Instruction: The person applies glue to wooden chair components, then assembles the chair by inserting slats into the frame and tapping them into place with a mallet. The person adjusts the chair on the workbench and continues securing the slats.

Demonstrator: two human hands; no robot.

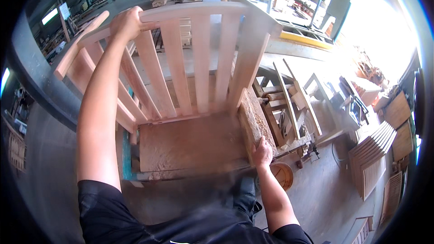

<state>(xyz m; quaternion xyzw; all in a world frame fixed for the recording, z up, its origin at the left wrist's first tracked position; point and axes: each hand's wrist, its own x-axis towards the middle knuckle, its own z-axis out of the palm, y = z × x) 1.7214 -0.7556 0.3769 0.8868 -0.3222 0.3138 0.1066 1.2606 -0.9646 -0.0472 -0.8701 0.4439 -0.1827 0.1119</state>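
A pale wooden slatted frame point(196, 63) with a curved top rail stands upright in front of me on a flat brown work surface point(190, 147). My left hand point(126, 23) is closed over its top rail, left of the middle, with the arm stretched out. My right hand point(262, 152) is closed on the near end of a thick, sawdust-covered wooden block point(256, 119) along the right side of the surface. The thumb lies on top of the block; the fingers underneath are partly hidden. The frame's right end post point(248, 58) meets the block's far end.
To the right stands a wooden machine frame point(285, 104) with a roller. An orange-brown bucket point(282, 175) sits on the floor below my right hand. Stacked slatted panels point(371, 158) lean further right. A grey post point(40, 72) rises at the left.
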